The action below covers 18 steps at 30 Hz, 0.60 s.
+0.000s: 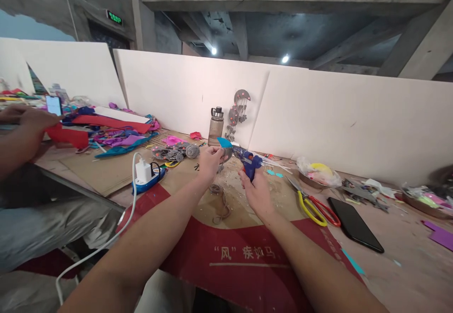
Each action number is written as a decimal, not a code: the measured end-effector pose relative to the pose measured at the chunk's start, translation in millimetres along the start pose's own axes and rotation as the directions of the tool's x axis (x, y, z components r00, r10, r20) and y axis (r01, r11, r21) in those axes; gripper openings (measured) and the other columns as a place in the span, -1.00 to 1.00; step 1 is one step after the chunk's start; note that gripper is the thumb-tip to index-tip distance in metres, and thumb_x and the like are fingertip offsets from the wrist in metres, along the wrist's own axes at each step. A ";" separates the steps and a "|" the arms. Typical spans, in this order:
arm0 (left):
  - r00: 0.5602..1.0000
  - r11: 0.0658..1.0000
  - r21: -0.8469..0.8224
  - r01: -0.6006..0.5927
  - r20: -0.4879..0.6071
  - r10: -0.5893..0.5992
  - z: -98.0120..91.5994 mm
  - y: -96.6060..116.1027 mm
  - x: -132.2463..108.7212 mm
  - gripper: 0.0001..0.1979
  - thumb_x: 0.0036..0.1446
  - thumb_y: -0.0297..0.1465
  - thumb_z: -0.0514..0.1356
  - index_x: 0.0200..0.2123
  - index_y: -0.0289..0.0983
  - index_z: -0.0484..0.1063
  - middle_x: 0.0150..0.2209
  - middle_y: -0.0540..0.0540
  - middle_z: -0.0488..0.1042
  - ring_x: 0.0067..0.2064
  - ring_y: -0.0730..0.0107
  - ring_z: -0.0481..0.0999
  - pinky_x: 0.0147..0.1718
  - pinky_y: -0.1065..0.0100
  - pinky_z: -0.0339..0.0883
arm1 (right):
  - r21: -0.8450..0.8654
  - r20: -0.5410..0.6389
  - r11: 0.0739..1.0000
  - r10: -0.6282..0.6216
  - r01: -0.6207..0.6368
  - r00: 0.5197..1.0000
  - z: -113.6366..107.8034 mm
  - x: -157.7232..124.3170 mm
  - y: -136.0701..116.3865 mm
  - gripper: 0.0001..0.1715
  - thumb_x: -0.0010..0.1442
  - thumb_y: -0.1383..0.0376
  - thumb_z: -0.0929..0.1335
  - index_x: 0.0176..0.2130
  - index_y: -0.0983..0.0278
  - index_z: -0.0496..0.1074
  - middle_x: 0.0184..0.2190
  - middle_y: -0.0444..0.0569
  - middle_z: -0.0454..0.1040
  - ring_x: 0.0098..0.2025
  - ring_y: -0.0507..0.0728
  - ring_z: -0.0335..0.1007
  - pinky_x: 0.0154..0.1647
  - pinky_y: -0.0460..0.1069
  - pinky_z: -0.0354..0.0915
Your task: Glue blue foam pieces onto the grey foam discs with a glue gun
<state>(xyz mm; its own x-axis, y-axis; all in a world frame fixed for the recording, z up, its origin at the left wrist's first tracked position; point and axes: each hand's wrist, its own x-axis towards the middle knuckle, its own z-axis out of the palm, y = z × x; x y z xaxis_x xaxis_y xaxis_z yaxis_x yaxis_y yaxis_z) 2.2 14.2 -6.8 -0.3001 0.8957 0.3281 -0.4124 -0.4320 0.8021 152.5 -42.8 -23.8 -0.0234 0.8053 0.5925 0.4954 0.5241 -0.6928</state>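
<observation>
My right hand [257, 191] is closed around the handle of a blue glue gun [247, 158], whose nozzle points left. My left hand [209, 160] pinches a small craft piece [225, 147], teal on top and grey beneath, right at the gun's nozzle. Both hands are raised a little above a cardboard sheet [226, 195] on the table, near its middle.
Yellow and red scissors [314, 207] and a black phone [355, 224] lie to the right. A water bottle [215, 126] stands by the white wall board. A white charger in a blue power strip [146, 175] sits left. Another person's hand [26, 124] works at far left among felt scraps.
</observation>
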 end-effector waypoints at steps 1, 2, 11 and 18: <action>1.000 1.000 0.003 -0.006 0.000 0.006 0.9 -0.3 -1.1 -0.83 -0.18 -0.37 0.29 -0.60 -0.31 0.35 -0.56 0.07 0.32 -0.46 0.53 0.37 -0.20 0.26 0.45 | -0.004 0.000 1.000 0.003 -0.003 1.000 0.3 -0.5 -0.1 -0.63 0.24 0.08 0.24 -0.08 0.28 0.31 -0.31 0.02 0.46 -0.36 0.15 0.35 -0.28 0.05 0.27; 1.000 1.000 0.006 -0.012 -0.003 0.012 1.8 -0.6 -2.1 -0.82 -0.17 -0.36 0.29 -0.60 -0.31 0.36 -0.55 0.06 0.33 -0.45 0.52 0.37 -0.19 0.26 0.45 | -0.007 -0.001 1.000 0.003 -0.003 1.000 0.8 -1.0 -0.1 -0.62 0.24 0.08 0.24 -0.07 0.28 0.30 -0.32 0.02 0.46 -0.36 0.15 0.36 -0.28 0.05 0.27; 1.000 1.000 0.006 -0.011 -0.002 0.011 4.7 -4.9 -2.0 -0.82 -0.18 -0.33 0.34 -0.54 -0.32 0.45 -0.47 0.02 0.42 -0.39 0.49 0.43 -0.17 0.26 0.46 | 0.007 0.010 1.000 -0.004 0.004 1.000 2.4 -1.2 0.5 -0.60 0.23 0.09 0.24 -0.03 0.27 0.31 -0.28 0.03 0.46 -0.33 0.16 0.37 -0.28 0.05 0.28; 1.000 1.000 -0.003 -0.005 0.003 0.005 3.4 -5.7 -2.0 -0.82 -0.18 -0.34 0.35 -0.53 -0.32 0.45 -0.47 0.01 0.43 -0.39 0.48 0.43 -0.18 0.26 0.46 | 0.007 0.021 1.000 -0.009 0.009 1.000 1.1 -1.7 -2.6 -0.60 0.23 0.11 0.24 -0.02 0.27 0.31 -0.30 0.03 0.46 -0.30 0.18 0.38 -0.24 0.06 0.27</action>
<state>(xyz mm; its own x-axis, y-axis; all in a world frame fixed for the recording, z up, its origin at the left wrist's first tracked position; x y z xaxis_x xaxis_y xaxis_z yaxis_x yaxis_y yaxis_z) 8.1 15.2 -10.3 -0.2997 0.8939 0.3333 -0.4133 -0.4365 0.7992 150.4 -45.2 -23.4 -0.0462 0.8063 0.5898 0.4887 0.5332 -0.6906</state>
